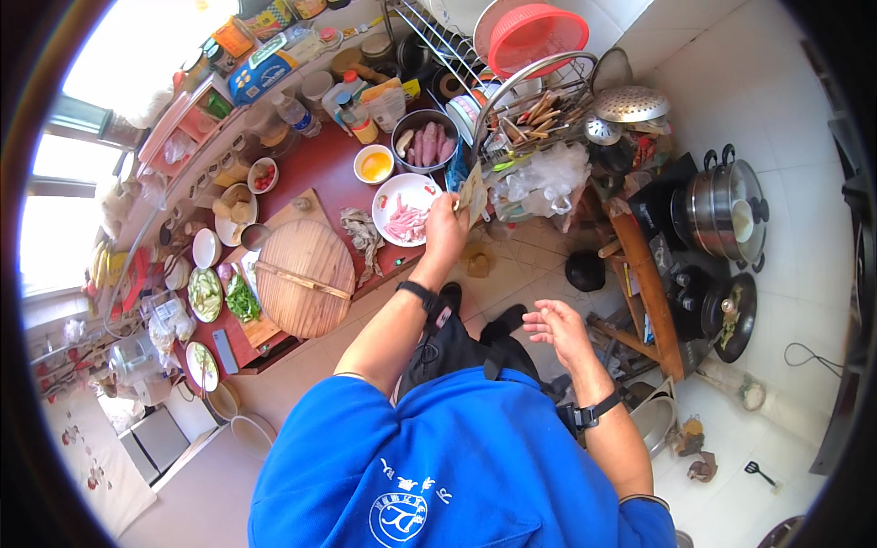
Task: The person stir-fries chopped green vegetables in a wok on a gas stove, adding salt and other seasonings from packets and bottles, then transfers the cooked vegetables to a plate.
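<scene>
My left hand (pixel 447 228) is closed on a small packet (pixel 474 193), held above the right rim of a white plate (pixel 426 185) with strips of raw meat (pixel 405 220). My right hand (pixel 562 329) is held over the floor, fingers apart, with nothing in it. Behind the plate stand a small bowl of beaten egg (pixel 376 166) and a metal pot (pixel 426 140) with purple sweet potatoes. A crumpled cloth (pixel 363 236) lies left of the plate. Further left, a round wooden lid (pixel 305 277) rests on a cutting board (pixel 322 205) beside chopped greens (pixel 242 299).
At right are a steamer pot (pixel 719 205) and a wok (pixel 743 322) with food on a stove. A dish rack (pixel 445 34) and a red colander (pixel 538 41) stand at the back. A phone (pixel 225 351) lies near plates at left. A black bowl-shaped object (pixel 585 270) is low down between table and stove.
</scene>
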`<state>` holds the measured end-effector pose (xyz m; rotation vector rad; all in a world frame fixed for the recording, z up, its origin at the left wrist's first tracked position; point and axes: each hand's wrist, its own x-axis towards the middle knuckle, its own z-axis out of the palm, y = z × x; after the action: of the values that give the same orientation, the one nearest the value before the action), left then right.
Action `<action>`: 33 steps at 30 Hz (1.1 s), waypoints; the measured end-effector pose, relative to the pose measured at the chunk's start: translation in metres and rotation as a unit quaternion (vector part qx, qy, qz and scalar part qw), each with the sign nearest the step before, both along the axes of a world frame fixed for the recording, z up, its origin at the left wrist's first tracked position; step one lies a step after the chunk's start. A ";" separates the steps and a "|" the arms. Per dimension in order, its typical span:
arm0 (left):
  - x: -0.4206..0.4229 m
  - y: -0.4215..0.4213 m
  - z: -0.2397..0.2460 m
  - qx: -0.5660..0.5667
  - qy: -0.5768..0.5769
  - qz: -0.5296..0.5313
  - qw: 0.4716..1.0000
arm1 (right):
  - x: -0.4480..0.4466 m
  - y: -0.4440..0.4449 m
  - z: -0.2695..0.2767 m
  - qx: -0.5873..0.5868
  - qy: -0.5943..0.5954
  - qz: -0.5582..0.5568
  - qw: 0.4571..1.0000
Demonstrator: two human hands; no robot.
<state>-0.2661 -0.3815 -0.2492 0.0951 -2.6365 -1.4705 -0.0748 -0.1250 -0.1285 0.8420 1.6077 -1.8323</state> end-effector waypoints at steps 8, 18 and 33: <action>0.007 0.011 -0.021 -0.041 -0.025 0.032 0.998 | 0.020 -0.001 -0.014 0.040 -0.031 -0.025 0.998; -0.015 -0.002 -0.013 0.040 -0.058 0.035 0.997 | 0.028 0.002 -0.043 0.073 -0.068 0.002 0.995; -0.153 -0.131 0.105 -0.107 0.149 0.028 0.983 | 0.030 0.001 -0.061 0.118 -0.050 0.043 0.991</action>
<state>-0.4194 -0.5125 -0.1437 -0.0650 -2.5012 -1.0798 -0.0449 -0.1240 -0.1894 0.9352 1.7893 -1.5362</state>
